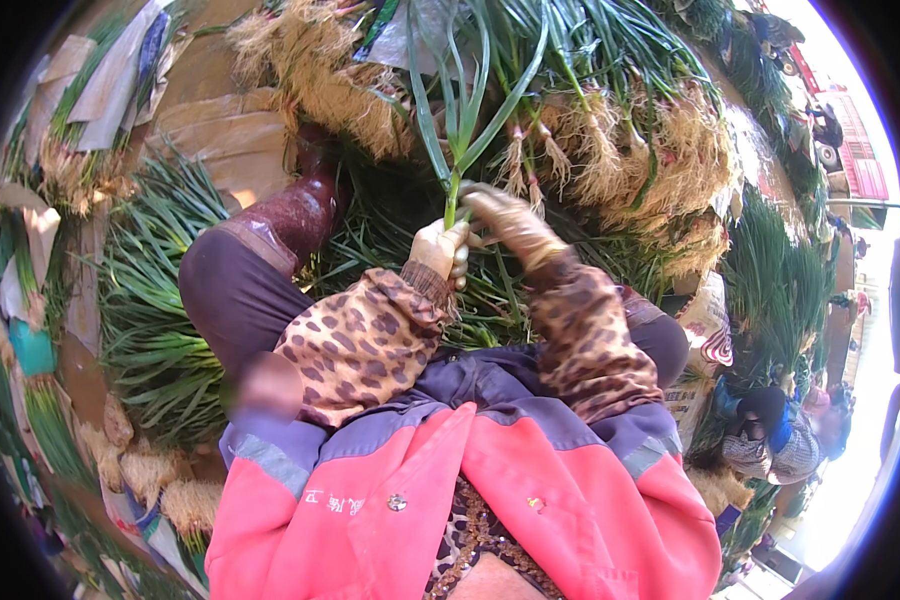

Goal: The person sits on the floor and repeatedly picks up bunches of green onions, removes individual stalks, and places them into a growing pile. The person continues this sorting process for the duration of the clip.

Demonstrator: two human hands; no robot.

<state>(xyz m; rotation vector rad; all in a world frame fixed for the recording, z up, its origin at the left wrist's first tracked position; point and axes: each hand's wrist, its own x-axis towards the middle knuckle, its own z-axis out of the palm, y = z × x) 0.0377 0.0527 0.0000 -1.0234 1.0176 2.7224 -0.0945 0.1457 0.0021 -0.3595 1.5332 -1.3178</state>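
My left hand (pixel 436 251), in a pale glove, is closed around the lower stem of a green onion plant (pixel 456 169), whose long leaves fan upward away from me. Close to its right side is my right hand (pixel 506 217), also gloved and blurred, with fingers bent at the stem; whether they grip anything is unclear. The plant's root end is hidden by the hands. Loose green leaves (pixel 487 300) lie below, between my legs. Beyond the right hand rests a heap of green onions with pale, stringy roots (pixel 645 157).
More rooted onions (pixel 330 82) are piled ahead at the left. A leafy green heap (pixel 157 300) lies beside my left knee. Brown sheeting (pixel 225 142) covers ground ahead-left. A printed sack (pixel 709 315) lies right of my right knee. A person (pixel 772 435) is farther right, among more bundles.
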